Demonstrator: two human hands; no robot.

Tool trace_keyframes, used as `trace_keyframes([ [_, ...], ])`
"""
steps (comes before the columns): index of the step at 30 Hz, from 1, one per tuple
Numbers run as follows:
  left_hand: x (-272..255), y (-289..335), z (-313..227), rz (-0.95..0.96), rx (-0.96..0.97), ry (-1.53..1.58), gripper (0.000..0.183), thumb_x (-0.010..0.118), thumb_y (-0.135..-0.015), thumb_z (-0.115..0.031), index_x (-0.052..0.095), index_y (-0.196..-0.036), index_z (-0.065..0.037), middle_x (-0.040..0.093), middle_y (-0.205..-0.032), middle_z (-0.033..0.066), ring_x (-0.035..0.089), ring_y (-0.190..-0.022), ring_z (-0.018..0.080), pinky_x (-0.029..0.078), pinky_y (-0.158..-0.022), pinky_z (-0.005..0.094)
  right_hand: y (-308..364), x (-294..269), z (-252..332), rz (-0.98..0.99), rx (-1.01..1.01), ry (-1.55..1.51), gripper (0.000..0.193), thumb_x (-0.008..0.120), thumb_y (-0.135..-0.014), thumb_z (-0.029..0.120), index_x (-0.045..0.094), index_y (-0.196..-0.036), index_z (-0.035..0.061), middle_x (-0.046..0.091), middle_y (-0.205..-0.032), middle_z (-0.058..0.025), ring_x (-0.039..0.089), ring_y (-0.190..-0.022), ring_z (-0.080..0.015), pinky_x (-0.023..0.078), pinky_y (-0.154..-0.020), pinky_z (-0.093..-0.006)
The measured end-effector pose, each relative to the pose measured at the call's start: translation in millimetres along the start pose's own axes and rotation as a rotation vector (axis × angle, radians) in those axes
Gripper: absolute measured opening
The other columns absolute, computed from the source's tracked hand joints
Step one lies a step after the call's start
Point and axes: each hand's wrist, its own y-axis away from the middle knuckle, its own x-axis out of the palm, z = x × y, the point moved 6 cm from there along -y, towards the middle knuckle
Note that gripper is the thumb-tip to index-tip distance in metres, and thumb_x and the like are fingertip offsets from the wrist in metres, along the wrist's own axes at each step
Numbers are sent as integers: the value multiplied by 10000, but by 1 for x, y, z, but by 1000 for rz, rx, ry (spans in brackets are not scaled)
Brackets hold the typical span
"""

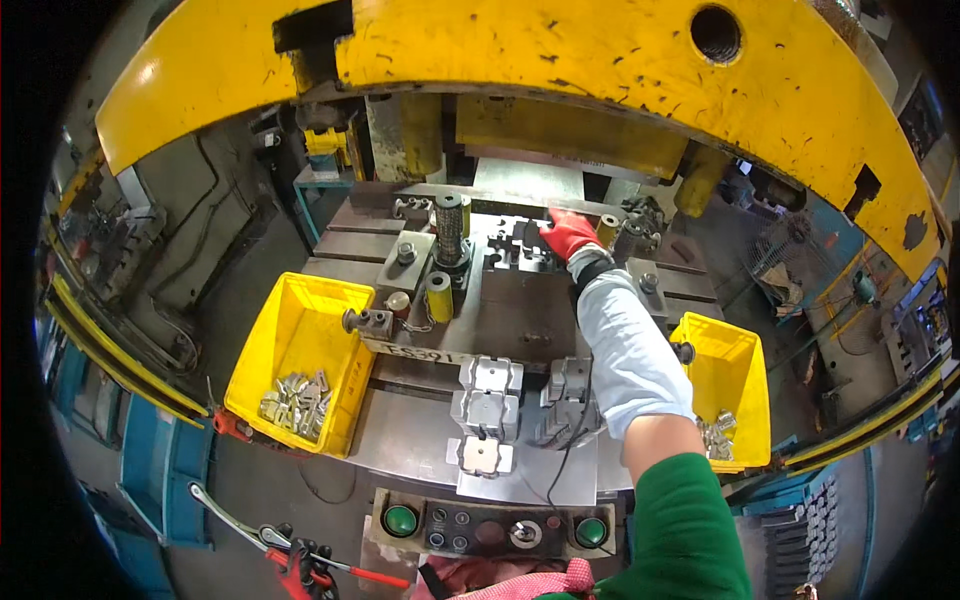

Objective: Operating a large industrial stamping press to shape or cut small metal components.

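My right hand (pixel 571 236), in a red glove, reaches into the press and touches the dark notched die plates (pixel 522 245). Its fingers are bent down; whatever they pinch is too small to make out. A white sleeve covers that forearm. Low on the left, my left hand (pixel 303 572), in a red and black glove, is closed round a long tool (pixel 240 525) with silver metal parts and red handles. Stacks of silver metal blanks (pixel 488 410) stand at the bed's front edge, with more stacked blanks (pixel 568 400) beside them, partly behind my right arm.
Yellow bins with small metal parts stand left (pixel 355 385) and right (pixel 752 400). Guide posts (pixel 450 230) rise beside the die. A yellow press beam (pixel 560 50) spans overhead. In front is a control panel (pixel 490 530) with green buttons.
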Motion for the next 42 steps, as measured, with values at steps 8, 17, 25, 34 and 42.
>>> trace_keyframes([
  [8, 28, 9, -12, -55, 55, 85, 405, 553, -774, -309, 443, -1046, -30, 497, -886, 90, 518, -699, 142, 440, -526, 254, -18, 19, -12, -57, -7, 20, 310, 586, -690, 266, 582, -940, 82, 528, -1052, -145, 511, -970, -298, 418, -811, -393],
  [17, 26, 10, -11, -109, 19, 95, 370, 497, -814, -340, 474, -1046, -53, 548, -845, 73, 543, -670, 138, 416, -455, 192, -11, -14, -3, -410, -35, -97, 321, 568, -699, 246, 534, -967, 72, 521, -1008, -149, 494, -950, -323, 391, -799, -423],
  [25, 14, -4, 22, -30, -65, 109, 379, 447, -847, -373, 477, -1083, -78, 586, -885, 79, 567, -683, 141, 415, -420, 162, 1, -19, -25, -302, -84, -237, 321, 597, -644, 230, 577, -918, 65, 555, -934, -183, 522, -900, -325, 413, -768, -368],
  [34, 19, 15, 8, 26, 156, 177, 281, 473, -852, -250, 462, -1051, -53, 545, -787, 65, 544, -662, 176, 486, -610, 302, 11, -9, 22, -157, 23, 316, 415, 647, -638, 346, 548, -990, 151, 515, -1055, -118, 484, -1003, -288, 372, -819, -395],
  [42, 15, 26, 6, -2, 74, 21, 249, 504, -838, -235, 475, -1036, -87, 536, -785, 56, 511, -619, 129, 448, -523, 231, 38, -19, 42, -198, -355, 4, 375, 540, -730, 346, 524, -1007, 93, 518, -1029, -108, 482, -961, -313, 339, -826, -453],
])
